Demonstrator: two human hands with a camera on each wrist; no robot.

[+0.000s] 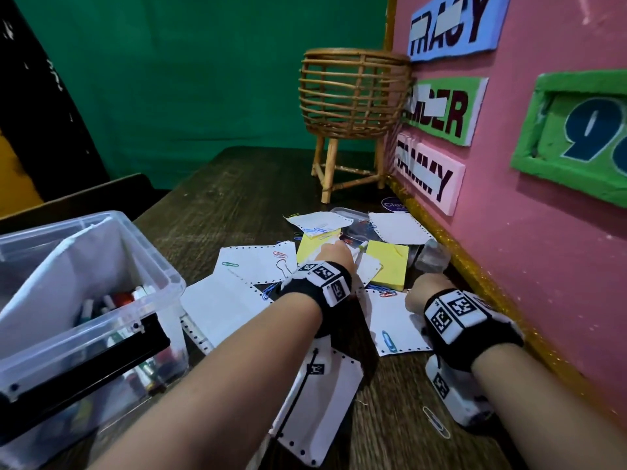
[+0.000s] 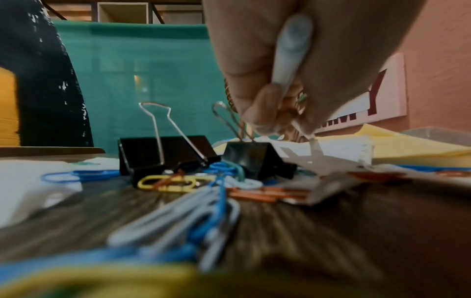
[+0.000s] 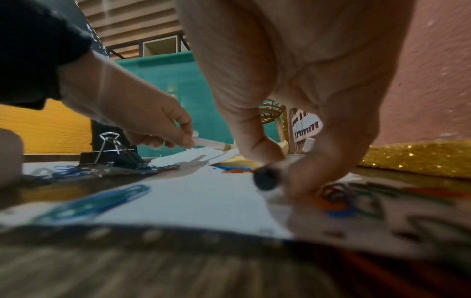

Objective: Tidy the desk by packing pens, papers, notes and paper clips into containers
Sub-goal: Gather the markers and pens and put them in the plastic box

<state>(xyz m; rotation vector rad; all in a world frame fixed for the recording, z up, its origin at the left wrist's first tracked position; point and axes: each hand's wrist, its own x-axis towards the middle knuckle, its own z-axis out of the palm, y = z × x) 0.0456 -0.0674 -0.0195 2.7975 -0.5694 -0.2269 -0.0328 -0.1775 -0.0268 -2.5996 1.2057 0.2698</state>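
Here the left hand (image 1: 334, 254) reaches over the scattered papers (image 1: 258, 262) on the dark wooden bench (image 1: 237, 184), its fingers (image 2: 257, 113) curled round a white pen (image 2: 290, 52) whose green-tipped end pokes out beyond the knuckles in the head view. The right hand (image 1: 429, 293) is down on the sheet nearest the pink wall (image 1: 543, 215), thumb and fingers (image 3: 257, 149) pinching a dark-capped pen (image 3: 266, 178) just above the paper, beside a small tangle of coloured paper clips (image 3: 341, 199). Between the two hands lies a yellow pad of sticky notes (image 1: 390, 266), with a second yellow pad (image 1: 310, 247) just on its far-left side, partly under the left hand. Two black binder clips (image 2: 165, 153) stand with their wire handles up, left of that pad, with blue, yellow, orange and white paper clips strewn round them on the bare wood. A single blue paper clip (image 3: 94, 203) rests on the sheet under the right wrist. A clear plastic bin (image 1: 88, 300) sits well to the left of the pad and holds several markers (image 1: 115, 303) at its bottom. Beyond the papers a wicker basket on legs (image 1: 353, 96) stands against the pink wall, and a small clear container (image 1: 349, 215) lies half buried under sheets between the basket and the pad.
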